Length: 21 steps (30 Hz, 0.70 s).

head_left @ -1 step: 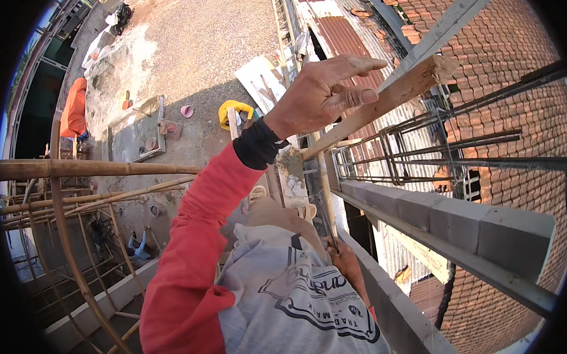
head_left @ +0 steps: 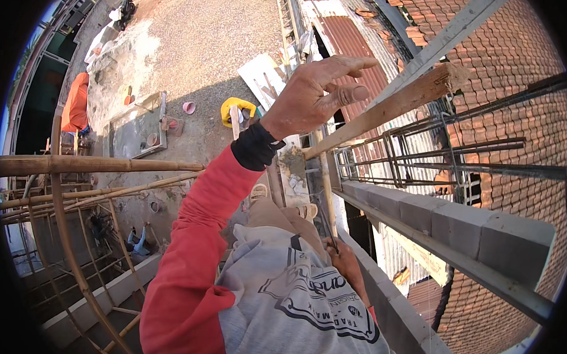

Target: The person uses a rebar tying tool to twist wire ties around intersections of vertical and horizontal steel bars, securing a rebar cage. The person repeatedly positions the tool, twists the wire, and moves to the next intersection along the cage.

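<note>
My left hand point(head_left: 308, 97) is raised in front of me, with its fingers stretched forward and the thumb apart. Nothing shows in its grasp. Just beyond and to the right, a rough wooden beam point(head_left: 385, 112) slants up past the fingertips; a small gap seems to lie between them. Down by my right hip, my right hand point(head_left: 345, 261) is closed around a thin dark rod point(head_left: 334, 241), whose lower part is hidden. That hand is beside the top of a grey block wall point(head_left: 391, 299).
My sandalled foot point(head_left: 307, 211) stands on a narrow high ledge. Bamboo poles point(head_left: 96, 165) cross on the left. Rebar point(head_left: 471, 163) juts at right above a grey block row point(head_left: 450, 220). Far below are a person in yellow point(head_left: 237, 112) and another in blue point(head_left: 140, 244).
My left hand has shifted slightly left in the picture, away from the wooden beam, and the whole view has moved a little. My right hand keeps its hold on the thin rod.
</note>
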Motion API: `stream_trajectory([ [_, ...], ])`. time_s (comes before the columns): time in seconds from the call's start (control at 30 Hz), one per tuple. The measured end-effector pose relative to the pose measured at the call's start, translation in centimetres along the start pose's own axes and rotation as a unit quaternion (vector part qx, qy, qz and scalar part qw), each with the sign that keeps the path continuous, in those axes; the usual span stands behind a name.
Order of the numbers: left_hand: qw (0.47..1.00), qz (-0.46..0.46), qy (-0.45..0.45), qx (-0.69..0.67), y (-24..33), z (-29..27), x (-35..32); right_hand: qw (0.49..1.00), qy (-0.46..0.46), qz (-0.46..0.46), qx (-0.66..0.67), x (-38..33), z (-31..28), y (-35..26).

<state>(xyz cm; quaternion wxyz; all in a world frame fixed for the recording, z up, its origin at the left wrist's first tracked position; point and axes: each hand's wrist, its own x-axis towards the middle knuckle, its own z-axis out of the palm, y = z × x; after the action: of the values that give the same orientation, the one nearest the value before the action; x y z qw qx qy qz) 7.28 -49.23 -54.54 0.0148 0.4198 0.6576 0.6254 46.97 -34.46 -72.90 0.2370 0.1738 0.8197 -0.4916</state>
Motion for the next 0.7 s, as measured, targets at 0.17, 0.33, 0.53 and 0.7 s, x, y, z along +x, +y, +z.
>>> stream_trajectory([
  [0.17, 0.951, -0.276, 0.13, 0.049, -10.1, -7.1, -12.0, 0.984, 0.072, -0.15, -0.068, 3.1, 2.5, -0.8],
  [0.33, 0.859, -0.49, 0.02, 0.146, -19.2, -5.8, -32.7, 0.98, -0.096, 0.073, 0.16, 4.1, 4.7, -1.8],
  [0.53, 0.766, -0.618, -0.086, 0.152, -24.0, -0.2, -50.1, 0.786, -0.223, 0.32, 0.48, 9.3, 7.9, -1.6],
  [0.7, 0.759, -0.611, -0.155, 0.161, -28.3, 0.7, -55.3, 0.81, -0.23, 0.331, 0.425, 15.1, 13.0, 1.5],
])
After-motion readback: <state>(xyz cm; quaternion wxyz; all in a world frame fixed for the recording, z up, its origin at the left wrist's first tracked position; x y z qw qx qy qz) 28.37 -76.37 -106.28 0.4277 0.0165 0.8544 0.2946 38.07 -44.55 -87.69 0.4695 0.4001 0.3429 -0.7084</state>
